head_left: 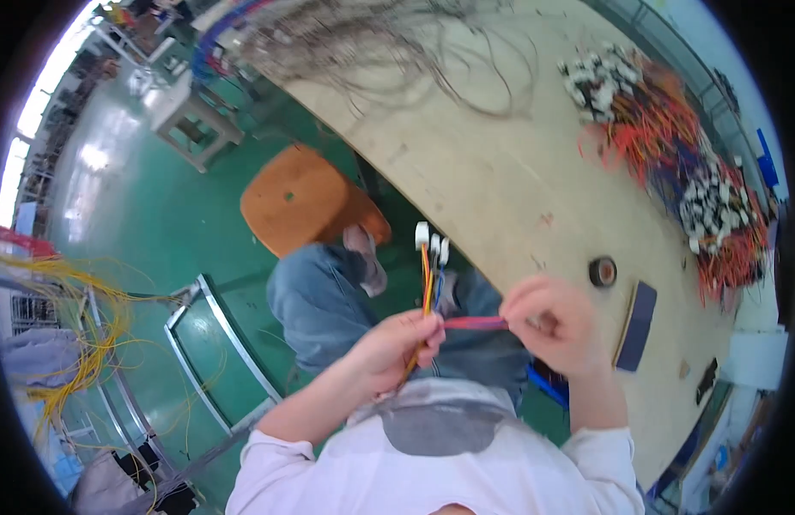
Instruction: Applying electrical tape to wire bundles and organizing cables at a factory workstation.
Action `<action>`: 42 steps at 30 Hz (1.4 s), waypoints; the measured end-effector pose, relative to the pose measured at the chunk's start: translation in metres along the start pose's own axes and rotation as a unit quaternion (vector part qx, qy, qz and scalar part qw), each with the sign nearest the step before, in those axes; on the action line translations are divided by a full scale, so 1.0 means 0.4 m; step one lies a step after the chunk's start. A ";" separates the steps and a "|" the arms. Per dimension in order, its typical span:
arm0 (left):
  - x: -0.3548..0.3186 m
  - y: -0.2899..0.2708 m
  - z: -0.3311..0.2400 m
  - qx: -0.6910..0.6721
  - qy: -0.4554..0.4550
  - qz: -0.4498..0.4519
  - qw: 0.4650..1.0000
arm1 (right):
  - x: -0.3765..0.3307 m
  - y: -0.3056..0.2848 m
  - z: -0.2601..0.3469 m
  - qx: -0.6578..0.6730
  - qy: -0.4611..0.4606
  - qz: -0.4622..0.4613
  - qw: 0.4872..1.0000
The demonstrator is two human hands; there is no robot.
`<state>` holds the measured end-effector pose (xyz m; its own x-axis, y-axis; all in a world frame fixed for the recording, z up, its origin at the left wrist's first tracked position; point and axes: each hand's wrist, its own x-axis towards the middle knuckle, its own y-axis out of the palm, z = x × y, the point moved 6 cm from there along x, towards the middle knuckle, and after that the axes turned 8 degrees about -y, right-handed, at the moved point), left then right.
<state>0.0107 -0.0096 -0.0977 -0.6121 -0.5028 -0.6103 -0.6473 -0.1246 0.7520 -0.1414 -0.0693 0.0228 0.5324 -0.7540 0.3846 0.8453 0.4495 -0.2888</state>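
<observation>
left hand [396, 348], wire bundle [428, 287] (white plugs), right hand [552, 322], pink tape [475, 324]

Pink tape [475, 323], orange/blue wires [427, 287], white plugs [432, 240]

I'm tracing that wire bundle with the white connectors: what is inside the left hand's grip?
The left hand is closed around the wire bundle; a pink strip runs from it to the right hand. The wires inside the fist are covered.
</observation>
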 end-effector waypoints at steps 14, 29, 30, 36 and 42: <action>0.361 -0.520 0.068 -0.004 -0.008 -0.076 0.997 | -0.077 -0.083 -0.006 -0.025 0.118 -0.152 0.981; 0.096 0.106 -0.110 0.661 0.237 -0.095 0.706 | -0.148 -0.158 -0.083 -0.160 0.090 -0.101 0.978; 0.068 0.175 -0.107 0.590 0.317 -0.021 0.742 | -0.127 -0.142 -0.068 -0.174 0.069 -0.075 0.979; 0.164 0.263 -0.023 0.368 0.177 0.194 0.892 | -0.058 -0.100 -0.012 -0.146 0.069 -0.068 0.984; 0.153 0.233 0.026 0.202 0.004 0.244 0.948 | -0.095 -0.155 -0.021 -0.096 0.064 -0.116 0.987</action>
<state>-0.0919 -0.0431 -0.0675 -0.8813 -0.4232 -0.2104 -0.4097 0.4622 0.7865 -0.2144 -0.0724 0.0188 0.3052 -0.8859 0.3494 0.9132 0.1683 -0.3710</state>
